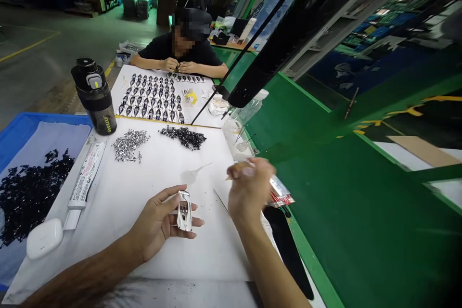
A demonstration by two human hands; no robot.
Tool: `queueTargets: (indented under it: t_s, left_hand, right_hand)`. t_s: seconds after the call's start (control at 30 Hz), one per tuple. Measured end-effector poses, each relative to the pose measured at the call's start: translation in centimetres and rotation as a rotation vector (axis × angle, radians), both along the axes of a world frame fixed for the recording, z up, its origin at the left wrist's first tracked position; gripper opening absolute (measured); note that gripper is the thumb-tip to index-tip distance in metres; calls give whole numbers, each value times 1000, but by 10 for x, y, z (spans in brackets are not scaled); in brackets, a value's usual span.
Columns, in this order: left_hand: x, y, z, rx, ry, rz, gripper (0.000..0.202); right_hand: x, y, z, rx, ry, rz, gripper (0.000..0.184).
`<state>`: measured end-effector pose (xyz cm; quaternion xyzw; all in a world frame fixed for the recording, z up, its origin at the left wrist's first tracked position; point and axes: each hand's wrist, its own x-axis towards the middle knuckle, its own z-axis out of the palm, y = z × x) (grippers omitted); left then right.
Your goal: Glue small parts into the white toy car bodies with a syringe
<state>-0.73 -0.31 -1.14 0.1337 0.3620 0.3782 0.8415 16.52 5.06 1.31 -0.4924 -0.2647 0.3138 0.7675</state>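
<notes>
My left hand [159, 221] holds a small silver toy car body [184, 210] between thumb and fingers, just above the white work sheet [151, 178]. My right hand [249, 190] hovers to the right of it near the sheet's edge, smeared by motion, fingers curled; whether it holds anything I cannot make out. A thin needle-like stick [221, 201] lies between the hands. A pile of silver parts [129, 144] and a pile of black parts [185, 136] lie farther back.
A dark water bottle [96, 96], a glue tube [84, 178] and a white earbud case [44, 237] are at the left. A blue tray [21, 127] holds black parts. Across the table a person sits behind rows of dark car bodies [153, 98]. Green bench at right.
</notes>
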Motion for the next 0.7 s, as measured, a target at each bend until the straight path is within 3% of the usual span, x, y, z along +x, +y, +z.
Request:
queueTargets:
  t_s: [0.1, 0.2, 0.3, 0.43, 0.57, 0.7]
  left_hand:
    - [0, 0, -2, -6, 2, 1, 36]
    - [0, 0, -4, -4, -2, 7, 37]
    - [0, 0, -6, 5, -25, 17, 38]
    - [2, 0, -5, -6, -31, 15, 37]
    - [3, -1, -4, -13, -9, -4, 39]
    - [3, -1, -4, -26, -3, -3, 39]
  right_hand:
    - [6, 11, -7, -90, 14, 49, 40]
    - [-5, -10, 7, -21, 67, 118, 36]
    - [-24, -39, 21, 52, 210, 379, 33]
    - [-39, -51, 14, 33, 391, 610, 36]
    - [-37, -43, 1, -35, 519, 671, 34]
    - [-34, -42, -2, -48, 564, 670, 34]
